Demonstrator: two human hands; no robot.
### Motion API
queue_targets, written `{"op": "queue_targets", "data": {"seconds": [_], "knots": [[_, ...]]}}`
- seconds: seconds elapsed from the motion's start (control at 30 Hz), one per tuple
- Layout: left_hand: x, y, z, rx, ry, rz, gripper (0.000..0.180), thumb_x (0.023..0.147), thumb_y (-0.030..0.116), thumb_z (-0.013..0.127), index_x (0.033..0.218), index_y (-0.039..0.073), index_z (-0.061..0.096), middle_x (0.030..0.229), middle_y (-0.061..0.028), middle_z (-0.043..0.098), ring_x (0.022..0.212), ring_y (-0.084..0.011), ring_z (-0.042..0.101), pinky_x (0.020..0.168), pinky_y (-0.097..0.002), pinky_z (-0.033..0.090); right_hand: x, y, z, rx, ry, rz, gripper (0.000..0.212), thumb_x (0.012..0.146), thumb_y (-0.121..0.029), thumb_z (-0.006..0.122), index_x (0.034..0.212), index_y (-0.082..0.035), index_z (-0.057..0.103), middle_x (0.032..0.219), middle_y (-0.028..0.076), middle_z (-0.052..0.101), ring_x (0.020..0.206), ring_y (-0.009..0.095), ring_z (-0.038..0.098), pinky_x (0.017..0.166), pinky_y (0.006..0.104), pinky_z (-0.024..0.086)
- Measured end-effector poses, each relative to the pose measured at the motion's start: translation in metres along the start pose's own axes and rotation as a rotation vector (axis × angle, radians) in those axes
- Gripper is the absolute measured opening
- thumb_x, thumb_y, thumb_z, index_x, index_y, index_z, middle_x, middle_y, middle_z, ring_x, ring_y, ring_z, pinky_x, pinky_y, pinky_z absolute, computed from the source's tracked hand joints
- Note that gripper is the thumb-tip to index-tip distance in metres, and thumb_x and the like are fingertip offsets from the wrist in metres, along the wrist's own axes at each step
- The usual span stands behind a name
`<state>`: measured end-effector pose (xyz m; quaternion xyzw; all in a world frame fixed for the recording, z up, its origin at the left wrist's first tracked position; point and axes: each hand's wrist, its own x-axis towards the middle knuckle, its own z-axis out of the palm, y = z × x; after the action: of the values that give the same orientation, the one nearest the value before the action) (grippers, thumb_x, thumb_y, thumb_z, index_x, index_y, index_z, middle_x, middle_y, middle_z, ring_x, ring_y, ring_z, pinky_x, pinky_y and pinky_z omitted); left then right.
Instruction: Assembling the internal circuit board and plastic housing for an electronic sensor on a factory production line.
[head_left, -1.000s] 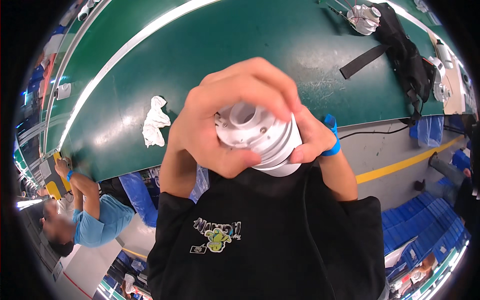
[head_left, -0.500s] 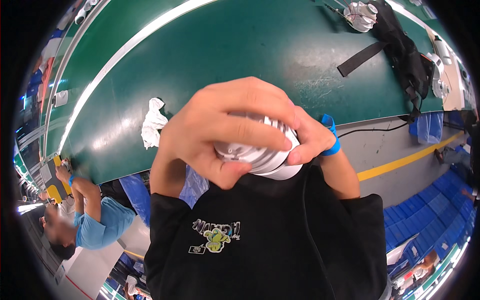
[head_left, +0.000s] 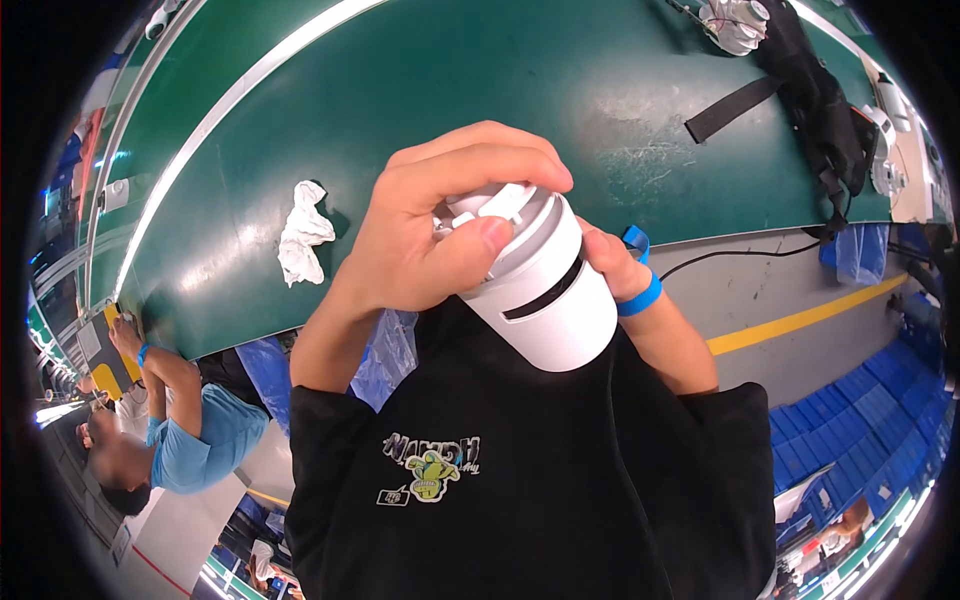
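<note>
A white cylindrical plastic housing (head_left: 563, 328) with a dark slot across its side is held tilted in front of my chest. My left hand (head_left: 425, 225) curls over its upper end, fingers across the top and thumb pressed on the near side. Between that thumb and the fingers, a white ribbed inner part (head_left: 512, 204) shows at the housing's mouth. My right hand (head_left: 617, 264) grips the housing from the right side; its thumb shows, while the other fingers are hidden behind the housing.
On the green table (head_left: 430, 80) lies a crumpled white cloth (head_left: 305, 235). A black strap bag (head_left: 812, 110) and a white device with wires (head_left: 735, 25) are at the far right. Blue bins (head_left: 850, 430) stand right. A co-worker in a blue shirt (head_left: 215, 440) sits left.
The housing has been turned and tilted, so its smooth side and dark slot now show. My left hand has shifted its fingers up over the top end.
</note>
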<state>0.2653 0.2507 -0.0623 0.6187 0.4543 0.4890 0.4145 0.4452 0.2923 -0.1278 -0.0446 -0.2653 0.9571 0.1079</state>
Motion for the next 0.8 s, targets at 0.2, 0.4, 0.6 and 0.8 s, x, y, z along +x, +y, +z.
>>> {"op": "queue_targets", "data": {"seconds": [0.2,0.4,0.6,0.8], "knots": [[-0.009,-0.015,0.005,-0.202,-0.078,0.214,0.044,0.087,0.042,0.055,0.094,0.000,0.065,0.096,-0.0214,0.063,0.086,-0.0344,0.063,0.072,-0.0417,0.052,-0.005,0.023,-0.006,0.118,-0.093,0.041,0.089,0.079,-0.057,0.062,0.138,0.004,0.037,0.134,0.017,0.046,0.123,0.025,0.048,0.101,0.0344,0.039],[-0.017,-0.017,0.011,-0.224,-0.045,0.153,0.043,0.087,0.044,0.055,0.093,0.003,0.065,0.097,-0.0206,0.062,0.089,-0.0371,0.062,0.073,-0.0438,0.052,-0.015,0.019,0.002,0.162,0.014,0.085,0.087,0.079,-0.056,0.062,0.137,0.004,0.037,0.131,0.015,0.048,0.122,0.023,0.047,0.100,0.0343,0.039],[-0.022,-0.028,0.007,-0.252,-0.183,0.253,0.043,0.087,0.045,0.054,0.090,0.004,0.067,0.098,-0.0211,0.065,0.093,-0.0401,0.062,0.078,-0.0471,0.051,-0.017,0.016,0.000,-0.020,-0.021,0.066,0.076,0.081,-0.047,0.063,0.134,0.003,0.041,0.128,0.011,0.050,0.120,0.021,0.047,0.100,0.0339,0.038],[-0.018,-0.024,-0.002,-0.062,-0.301,0.244,0.052,0.085,0.029,0.045,0.123,-0.006,0.056,0.129,-0.0281,0.052,0.122,-0.0429,0.048,0.100,-0.0498,0.039,-0.010,0.004,-0.013,-0.687,-0.069,-0.073,0.076,0.070,-0.030,0.075,0.131,0.001,0.044,0.119,0.016,0.053,0.109,0.027,0.054,0.091,0.0374,0.044]]}}
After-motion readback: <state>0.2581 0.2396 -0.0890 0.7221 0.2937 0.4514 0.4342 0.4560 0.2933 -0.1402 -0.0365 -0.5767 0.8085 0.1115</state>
